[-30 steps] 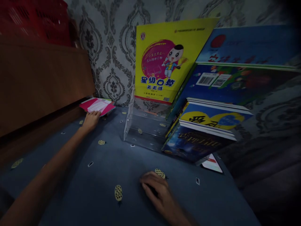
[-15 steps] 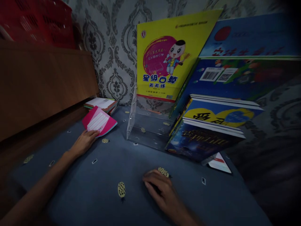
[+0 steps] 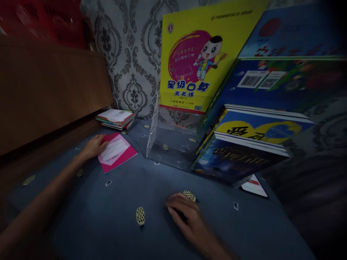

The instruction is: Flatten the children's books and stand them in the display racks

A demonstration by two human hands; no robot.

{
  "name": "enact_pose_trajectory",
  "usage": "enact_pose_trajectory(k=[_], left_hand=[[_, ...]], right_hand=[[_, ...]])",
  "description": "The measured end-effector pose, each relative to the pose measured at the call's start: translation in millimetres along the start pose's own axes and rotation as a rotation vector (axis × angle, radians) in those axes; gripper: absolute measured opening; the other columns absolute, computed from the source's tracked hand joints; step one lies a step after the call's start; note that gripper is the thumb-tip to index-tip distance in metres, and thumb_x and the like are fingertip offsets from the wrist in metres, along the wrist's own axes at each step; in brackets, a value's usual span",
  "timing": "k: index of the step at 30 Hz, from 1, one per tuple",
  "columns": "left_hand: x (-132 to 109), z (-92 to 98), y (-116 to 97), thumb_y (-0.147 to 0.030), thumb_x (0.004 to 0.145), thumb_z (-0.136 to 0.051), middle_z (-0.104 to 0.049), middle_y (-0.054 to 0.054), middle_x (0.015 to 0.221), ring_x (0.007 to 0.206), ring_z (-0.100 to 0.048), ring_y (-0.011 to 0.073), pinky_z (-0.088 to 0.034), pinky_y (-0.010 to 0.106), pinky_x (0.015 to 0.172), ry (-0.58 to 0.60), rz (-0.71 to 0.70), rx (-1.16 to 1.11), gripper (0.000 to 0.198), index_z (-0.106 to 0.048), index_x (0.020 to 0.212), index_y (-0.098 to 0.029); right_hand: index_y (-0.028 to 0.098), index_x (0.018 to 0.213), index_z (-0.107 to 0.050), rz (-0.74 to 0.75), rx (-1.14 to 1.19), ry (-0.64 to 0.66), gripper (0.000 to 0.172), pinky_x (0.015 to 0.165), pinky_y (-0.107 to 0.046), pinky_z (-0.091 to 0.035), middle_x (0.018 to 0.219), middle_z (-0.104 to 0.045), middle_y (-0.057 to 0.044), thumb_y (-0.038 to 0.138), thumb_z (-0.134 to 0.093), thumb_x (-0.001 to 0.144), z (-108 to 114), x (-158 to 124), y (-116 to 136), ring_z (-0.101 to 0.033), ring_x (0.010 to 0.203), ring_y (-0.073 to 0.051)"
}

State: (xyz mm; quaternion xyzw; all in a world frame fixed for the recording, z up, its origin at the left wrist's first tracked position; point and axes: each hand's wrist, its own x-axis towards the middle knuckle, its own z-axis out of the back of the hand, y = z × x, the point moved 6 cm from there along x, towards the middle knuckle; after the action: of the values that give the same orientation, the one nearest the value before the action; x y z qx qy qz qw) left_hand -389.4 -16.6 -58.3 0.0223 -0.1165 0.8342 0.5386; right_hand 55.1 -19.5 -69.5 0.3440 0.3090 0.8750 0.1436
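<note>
My left hand [image 3: 93, 147] grips the left edge of a thin pink booklet [image 3: 117, 151] that lies flat on the blue patterned cloth [image 3: 151, 231]. Behind it, near the wall, sits a small stack of booklets [image 3: 116, 118]. My right hand [image 3: 185, 216] rests on the cloth in the near middle, fingers curled loosely downward with nothing in them. A clear acrylic stand [image 3: 170, 141] is in the middle, with a large yellow book [image 3: 200, 57] leaning upright behind it.
Several blue books [image 3: 252, 144] lean tilted against the stand's right side, with larger blue books [image 3: 284, 76] behind. A white and red card [image 3: 253, 186] pokes out beneath them. A wooden board [image 3: 46, 90] borders the left; patterned wallpaper [image 3: 130, 54] is behind.
My left hand has drawn the pink booklet off the small stack and toward me, and it now lies flat on the cloth. The right hand has stayed put.
</note>
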Motion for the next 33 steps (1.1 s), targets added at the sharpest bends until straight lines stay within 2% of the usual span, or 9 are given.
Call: enact_pose_trajectory(k=[2,5,10,15,21,25,29,33], left_hand=[[16.4,-12.7,6.9,-0.051,0.094,-0.034,-0.057,0.024,0.145,0.134,-0.054,0.0399,-0.045,0.056,0.109,0.003,0.072,0.022,0.070,-0.052,0.145,-0.007],[20.0,-27.1,11.5,-0.053,0.095,-0.031,-0.055,0.024,0.148,0.137,-0.050,0.0425,-0.040,0.062,0.111,0.024,0.118,0.046,0.071,-0.053,0.146,-0.009],[2.1,-32.8,9.4,-0.052,0.096,-0.030,-0.057,0.018,0.148,0.138,-0.051,0.0382,-0.041,0.055,0.112,0.036,0.088,0.087,0.068,-0.054,0.147,-0.014],[-26.6,-34.7,-9.8,-0.053,0.098,-0.026,-0.054,0.016,0.152,0.143,-0.047,0.0337,-0.038,0.050,0.116,0.034,0.023,0.122,0.068,-0.050,0.150,-0.016],[-73.1,-29.9,-56.9,-0.050,0.100,-0.027,-0.051,0.018,0.152,0.139,-0.048,0.0352,-0.040,0.052,0.113,0.017,-0.035,0.143,0.065,-0.051,0.149,-0.015],[-107.0,-16.9,-97.2,-0.049,0.101,-0.030,-0.058,0.020,0.135,0.122,-0.057,0.0361,-0.050,0.052,0.099,0.007,-0.040,0.240,0.060,-0.055,0.146,-0.017],[-141.4,-3.5,-147.5,-0.050,0.102,-0.038,-0.061,0.019,0.122,0.115,-0.059,0.0359,-0.054,0.050,0.089,0.105,-0.102,0.357,0.054,-0.060,0.138,-0.016],[-174.2,-0.4,-195.3,-0.046,0.103,-0.042,-0.063,0.016,0.113,0.106,-0.064,0.0328,-0.057,0.040,0.073,0.251,-0.198,0.360,0.044,-0.065,0.126,-0.016]], right_hand=[[0.021,0.095,-0.070,0.017,0.002,0.000,0.020,0.076,-0.033,-0.057,0.086,-0.075,-0.005,0.020,-0.051,0.102,-0.5,0.1,1.1,-0.070,0.083,-0.019],[0.020,0.096,-0.071,0.013,-0.002,0.010,0.020,0.076,-0.032,-0.057,0.086,-0.075,-0.006,0.021,-0.051,0.103,-0.9,0.1,0.9,-0.069,0.085,-0.019],[0.019,0.096,-0.070,0.012,-0.025,0.028,0.020,0.075,-0.033,-0.057,0.087,-0.075,-0.007,0.018,-0.052,0.101,-1.2,-1.4,-0.4,-0.068,0.084,-0.019],[0.018,0.097,-0.071,0.038,-0.045,0.009,0.017,0.076,-0.034,-0.057,0.088,-0.075,-0.007,0.017,-0.054,0.100,-1.7,-3.9,-1.9,-0.068,0.085,-0.020],[0.017,0.096,-0.069,0.076,-0.105,0.020,0.018,0.076,-0.035,-0.057,0.087,-0.074,-0.007,0.018,-0.052,0.101,-4.7,-4.7,0.9,-0.067,0.084,-0.020],[0.018,0.098,-0.069,0.138,-0.170,0.002,0.018,0.079,-0.037,-0.057,0.087,-0.074,-0.007,0.016,-0.052,0.101,-4.2,-6.8,9.1,-0.067,0.086,-0.021],[0.018,0.103,-0.068,0.185,-0.228,-0.072,0.015,0.086,-0.040,-0.057,0.092,-0.076,-0.007,0.014,-0.054,0.100,3.8,-10.8,24.9,-0.069,0.092,-0.021],[0.018,0.102,-0.067,0.192,-0.247,-0.054,0.013,0.088,-0.041,-0.056,0.093,-0.076,-0.006,0.014,-0.055,0.098,6.8,-14.2,47.3,-0.069,0.093,-0.022]])
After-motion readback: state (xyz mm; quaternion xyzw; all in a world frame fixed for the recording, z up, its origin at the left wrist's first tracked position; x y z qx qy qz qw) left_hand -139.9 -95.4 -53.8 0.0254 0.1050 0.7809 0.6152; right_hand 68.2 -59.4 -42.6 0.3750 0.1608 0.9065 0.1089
